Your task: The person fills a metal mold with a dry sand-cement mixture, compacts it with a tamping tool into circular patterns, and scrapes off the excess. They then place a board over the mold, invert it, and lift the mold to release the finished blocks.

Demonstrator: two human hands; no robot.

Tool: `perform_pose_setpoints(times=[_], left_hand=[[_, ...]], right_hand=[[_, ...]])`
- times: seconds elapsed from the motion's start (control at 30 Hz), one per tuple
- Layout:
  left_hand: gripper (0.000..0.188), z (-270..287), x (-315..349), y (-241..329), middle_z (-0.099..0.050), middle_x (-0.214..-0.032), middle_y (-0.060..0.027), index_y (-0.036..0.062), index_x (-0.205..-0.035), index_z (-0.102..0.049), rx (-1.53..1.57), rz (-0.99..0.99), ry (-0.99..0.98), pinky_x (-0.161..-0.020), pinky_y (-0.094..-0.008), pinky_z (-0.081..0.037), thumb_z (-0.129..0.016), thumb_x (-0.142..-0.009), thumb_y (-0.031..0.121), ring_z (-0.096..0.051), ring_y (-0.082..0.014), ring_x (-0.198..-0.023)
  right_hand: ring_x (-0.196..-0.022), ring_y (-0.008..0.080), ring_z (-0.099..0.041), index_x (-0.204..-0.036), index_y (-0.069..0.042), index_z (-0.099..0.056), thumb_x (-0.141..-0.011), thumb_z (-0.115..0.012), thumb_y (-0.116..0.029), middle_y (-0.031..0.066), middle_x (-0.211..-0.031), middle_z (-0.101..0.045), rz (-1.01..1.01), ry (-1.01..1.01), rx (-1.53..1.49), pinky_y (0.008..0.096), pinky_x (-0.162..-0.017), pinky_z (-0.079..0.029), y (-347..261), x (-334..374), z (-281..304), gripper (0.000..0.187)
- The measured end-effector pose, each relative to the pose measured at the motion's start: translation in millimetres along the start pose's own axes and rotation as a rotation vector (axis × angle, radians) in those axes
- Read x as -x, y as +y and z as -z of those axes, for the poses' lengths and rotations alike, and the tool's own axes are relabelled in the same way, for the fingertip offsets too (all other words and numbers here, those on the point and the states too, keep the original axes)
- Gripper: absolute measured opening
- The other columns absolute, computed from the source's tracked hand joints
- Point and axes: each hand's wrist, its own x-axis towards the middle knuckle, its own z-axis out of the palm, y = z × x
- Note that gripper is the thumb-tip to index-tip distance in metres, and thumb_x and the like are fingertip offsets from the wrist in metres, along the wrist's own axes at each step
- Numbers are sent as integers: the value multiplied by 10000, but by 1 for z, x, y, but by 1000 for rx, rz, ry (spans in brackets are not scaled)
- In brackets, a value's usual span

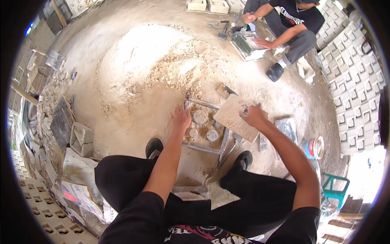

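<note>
Between my feet lies a rectangular metal mould frame (203, 149) with several round raised forms (200, 117) inside and sandy powder around them. My left hand (180, 117) rests at the frame's left side, fingers stretched out and holding nothing. A square, dust-covered plate (233, 116) is in my right hand (255, 117), which is closed round a small handle on its upper face. The plate is tilted over the frame's right side and hides part of it. Beyond the plate lies a small flat tool (226, 90), partly covered.
A heap of pale powder (142, 53) spreads ahead. At the far right, a co-worker (292, 24) crouches over another mould (248, 44). Patterned blocks (353, 81) are stacked on the right, near a paint bucket (313, 148) and green stool (336, 188). Broken blocks (81, 139) lie left.
</note>
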Motion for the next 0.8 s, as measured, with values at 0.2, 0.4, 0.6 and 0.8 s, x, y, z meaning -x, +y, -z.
perform_pose_setpoints(times=[0.2,0.4,0.6,0.8], left_hand=[[505,-17,-19,-4,-403,-1445,-212,10,-1354,-451,67,-1,144,-1125,-545,-210,-363,-984,342,-335,-331,-1374],[472,-9,-12,10,-401,-1444,-214,7,-1327,-479,-20,5,120,-1120,-536,-222,-380,-978,309,-361,-337,-1352],[447,-2,-18,14,-407,-1440,-208,26,-1320,-489,-6,-10,97,-1120,-528,-217,-387,-971,287,-383,-347,-1331],[447,-2,-16,7,-412,-1439,-198,45,-1322,-492,-12,18,101,-1120,-522,-220,-368,-978,303,-394,-353,-1320]], right_hand=[[-946,378,-659,-968,18,-684,-815,-608,-472,235,-985,-678,16,-26,-14,452,-834,-525,-44,-121,-23,519],[-954,387,-655,-983,38,-671,-812,-614,-467,246,-1009,-671,22,-32,-98,468,-832,-521,-71,-262,-74,536],[-994,362,-653,-1061,27,-651,-833,-609,-454,225,-1060,-667,-35,-18,-255,450,-847,-528,-118,-340,-106,533],[-993,358,-653,-1055,-15,-673,-827,-607,-469,206,-1037,-677,-61,-13,-282,450,-837,-528,-121,-327,-79,512]])
